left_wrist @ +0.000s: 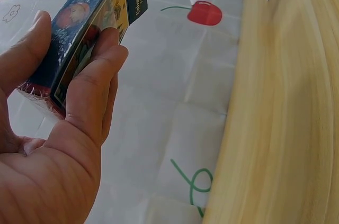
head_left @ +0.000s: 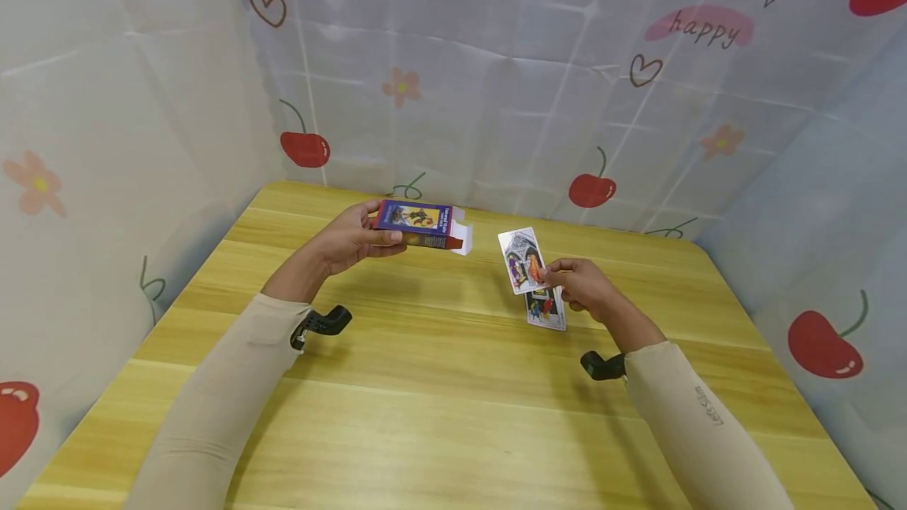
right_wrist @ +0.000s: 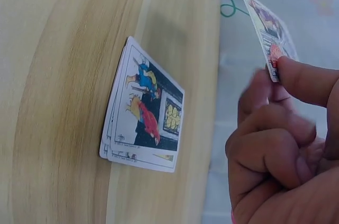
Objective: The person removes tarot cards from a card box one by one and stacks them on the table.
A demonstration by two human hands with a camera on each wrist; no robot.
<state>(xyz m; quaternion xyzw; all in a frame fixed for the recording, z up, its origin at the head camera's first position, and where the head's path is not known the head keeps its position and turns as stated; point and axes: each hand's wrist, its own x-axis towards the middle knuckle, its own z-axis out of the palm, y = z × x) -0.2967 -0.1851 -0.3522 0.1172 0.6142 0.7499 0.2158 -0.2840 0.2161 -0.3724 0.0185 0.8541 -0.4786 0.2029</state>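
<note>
My left hand [head_left: 349,241] grips a tarot card box [head_left: 416,216] by its left end, thumb on one side and fingers on the other. The box is held above the table, its white flap [head_left: 461,234] standing open toward the right. Between thumb and index finger, my right hand [head_left: 583,285] pinches a tarot card [head_left: 523,260] by its lower corner. In the right wrist view the card [right_wrist: 267,30] is raised off the table. Below it a small pile of tarot cards [right_wrist: 151,107] lies face up, slightly uneven, partly hidden by the held card in the head view.
The wooden table [head_left: 397,415] reaches a white curtain [head_left: 482,124] printed with cherries, hearts and flowers at the back and sides. A black wrist camera mount [head_left: 326,323] sits on the left forearm, another mount [head_left: 602,366] on the right.
</note>
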